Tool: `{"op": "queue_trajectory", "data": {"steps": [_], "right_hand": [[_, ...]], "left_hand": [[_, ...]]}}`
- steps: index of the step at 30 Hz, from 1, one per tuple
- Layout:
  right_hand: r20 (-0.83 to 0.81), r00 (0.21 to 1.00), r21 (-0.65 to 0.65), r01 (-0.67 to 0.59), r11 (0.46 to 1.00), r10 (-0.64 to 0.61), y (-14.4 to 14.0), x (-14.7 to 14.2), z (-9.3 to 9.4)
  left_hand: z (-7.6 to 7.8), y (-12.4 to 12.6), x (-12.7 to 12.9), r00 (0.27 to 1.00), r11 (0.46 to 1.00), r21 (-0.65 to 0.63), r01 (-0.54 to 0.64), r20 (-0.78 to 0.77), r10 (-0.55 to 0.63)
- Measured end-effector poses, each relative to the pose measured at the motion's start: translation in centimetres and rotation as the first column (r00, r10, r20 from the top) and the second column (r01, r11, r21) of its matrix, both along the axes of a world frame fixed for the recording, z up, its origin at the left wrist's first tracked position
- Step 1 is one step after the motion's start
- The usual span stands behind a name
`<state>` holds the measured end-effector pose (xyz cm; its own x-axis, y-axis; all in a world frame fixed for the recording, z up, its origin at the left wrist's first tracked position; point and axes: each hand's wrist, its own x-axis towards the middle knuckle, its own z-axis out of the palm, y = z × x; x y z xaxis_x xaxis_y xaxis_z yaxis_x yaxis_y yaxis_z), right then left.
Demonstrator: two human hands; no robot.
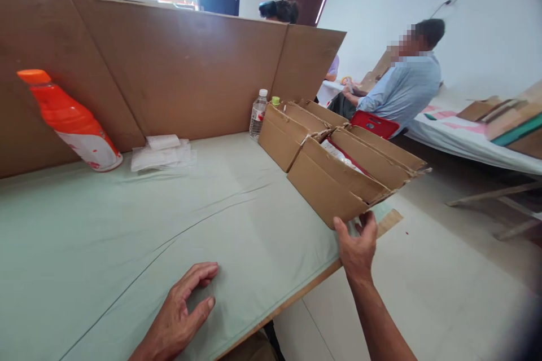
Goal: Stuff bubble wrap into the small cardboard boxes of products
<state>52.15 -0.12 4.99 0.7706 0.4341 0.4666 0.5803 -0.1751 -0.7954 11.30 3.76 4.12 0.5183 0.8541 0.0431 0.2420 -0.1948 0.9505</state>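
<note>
My left hand (184, 307) lies flat and open on the pale green cloth of the table (127, 237), near the front edge, holding nothing. My right hand (358, 245) reaches to the near corner of an open cardboard box (339, 186) at the table's right edge, fingers touching its lower corner without a clear grip. White and red packets show inside that box. A second open cardboard box (283, 135) stands just behind it.
A brown cardboard screen (169, 67) walls off the back of the table. An orange bottle (71, 121) leans against it at left, beside a pile of clear plastic bags (163, 152). A water bottle (257, 114) stands by the boxes. A seated person (402, 87) works at right.
</note>
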Motion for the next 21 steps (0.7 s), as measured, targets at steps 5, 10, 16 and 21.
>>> {"op": "queue_trajectory", "data": {"steps": [5, 10, 16, 21], "right_hand": [[-0.019, 0.996, -0.115, -0.089, 0.989, 0.087, -3.6, -5.6, -2.0], [0.283, 0.727, -0.380, -0.515, 0.769, 0.626, -2.2, -11.5, -3.8], [0.499, -0.067, -0.469, -0.859, 0.204, 0.864, 1.2, -23.8, -4.7], [0.534, -0.303, -0.372, -0.923, -0.103, 0.790, 0.9, -31.6, -5.8]], "left_hand": [[1.3, -0.7, -0.5, 1.000, 0.997, -0.078, -0.003, -0.002, 0.003], [3.0, -1.0, -1.8, 0.999, 0.996, -0.083, -0.033, -0.037, 0.030], [5.6, -0.2, -10.4, 0.927, 0.925, 0.181, -0.333, -0.116, 0.356], [10.2, 1.4, -22.4, 0.517, 0.482, 0.673, -0.561, -0.170, 0.839]]}}
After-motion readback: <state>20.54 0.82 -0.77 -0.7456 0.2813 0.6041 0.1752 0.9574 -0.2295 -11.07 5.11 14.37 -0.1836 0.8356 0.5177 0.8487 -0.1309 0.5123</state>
